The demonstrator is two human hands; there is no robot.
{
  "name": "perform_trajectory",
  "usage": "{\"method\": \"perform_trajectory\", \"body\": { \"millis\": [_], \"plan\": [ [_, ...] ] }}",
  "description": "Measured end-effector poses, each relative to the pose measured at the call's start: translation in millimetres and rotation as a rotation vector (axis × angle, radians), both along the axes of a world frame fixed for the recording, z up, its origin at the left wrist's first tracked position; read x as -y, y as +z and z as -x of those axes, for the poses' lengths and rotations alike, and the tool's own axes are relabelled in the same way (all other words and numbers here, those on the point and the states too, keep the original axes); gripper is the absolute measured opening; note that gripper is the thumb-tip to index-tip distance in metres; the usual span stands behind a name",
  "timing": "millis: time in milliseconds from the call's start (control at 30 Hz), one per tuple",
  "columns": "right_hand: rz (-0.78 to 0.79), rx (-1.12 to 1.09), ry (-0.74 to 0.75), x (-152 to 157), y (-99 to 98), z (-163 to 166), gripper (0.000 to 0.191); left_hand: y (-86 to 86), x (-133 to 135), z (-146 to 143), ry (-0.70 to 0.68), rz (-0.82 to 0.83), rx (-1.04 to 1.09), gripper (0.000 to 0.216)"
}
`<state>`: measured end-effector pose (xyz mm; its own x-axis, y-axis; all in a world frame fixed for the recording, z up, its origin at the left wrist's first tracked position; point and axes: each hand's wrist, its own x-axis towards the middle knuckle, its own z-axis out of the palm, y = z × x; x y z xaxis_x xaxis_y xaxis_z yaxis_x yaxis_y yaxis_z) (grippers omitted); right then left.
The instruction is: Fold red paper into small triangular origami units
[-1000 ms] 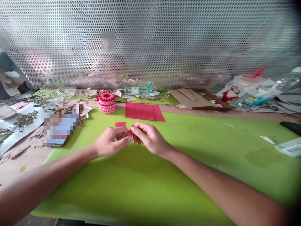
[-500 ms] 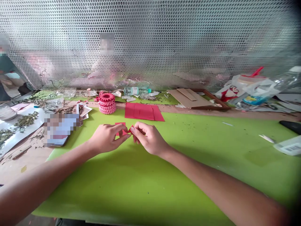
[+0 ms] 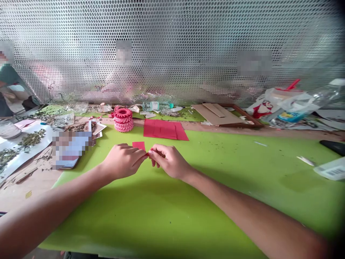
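Mid-frame on the bright green mat (image 3: pixel 188 201), the left hand (image 3: pixel 124 162) and right hand (image 3: pixel 168 162) pinch a small red paper square (image 3: pixel 139 145), fingertips closed. Behind it lie a big red paper sheet (image 3: pixel 164 129) and stacked pink paper rings (image 3: pixel 123 119), below a holey metal wall (image 3: pixel 172 46).

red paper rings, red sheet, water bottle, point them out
red paper rings (image 3: pixel 123 120), head view, stack's side
red sheet (image 3: pixel 164 129), head view, its middle
water bottle (image 3: pixel 155 105), head view, clear body
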<state>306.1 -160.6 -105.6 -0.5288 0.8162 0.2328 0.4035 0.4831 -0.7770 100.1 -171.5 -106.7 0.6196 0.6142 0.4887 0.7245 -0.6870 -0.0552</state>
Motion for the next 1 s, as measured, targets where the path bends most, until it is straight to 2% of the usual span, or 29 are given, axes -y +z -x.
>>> {"method": "perform_trajectory", "body": {
  "millis": [133,233,333,467,533,733,1000],
  "plan": [
    [0.020,0.003,0.008,-0.3,-0.2,-0.1,0.041,1.4,1.0,0.8,-0.039,0.028,-0.016,0.033],
    [0.007,0.000,0.013,1.2,1.9,-0.6,0.041,1.8,1.3,0.0,-0.027,0.116,0.073,0.030],
    [-0.029,-0.010,0.035,3.6,4.6,-1.7,0.039,2.3,0.1,-2.3,-0.019,0.351,0.255,0.028],
    [-0.039,0.002,0.054,4.9,5.3,-2.6,0.038,2.8,-1.7,-5.4,-0.164,0.774,0.468,0.031],
    [-0.019,-0.006,0.052,4.5,4.6,-2.4,0.036,3.4,-0.9,-6.5,-0.188,0.876,0.511,0.029],
    [-0.001,-0.061,0.014,6.9,6.7,-0.6,0.031,8.0,4.2,-8.2,-0.139,0.870,0.486,0.026],
    [0.039,-0.096,0.023,6.3,8.1,-4.0,0.031,5.1,3.1,-7.6,-0.191,0.895,0.563,0.026]
  ]
}}
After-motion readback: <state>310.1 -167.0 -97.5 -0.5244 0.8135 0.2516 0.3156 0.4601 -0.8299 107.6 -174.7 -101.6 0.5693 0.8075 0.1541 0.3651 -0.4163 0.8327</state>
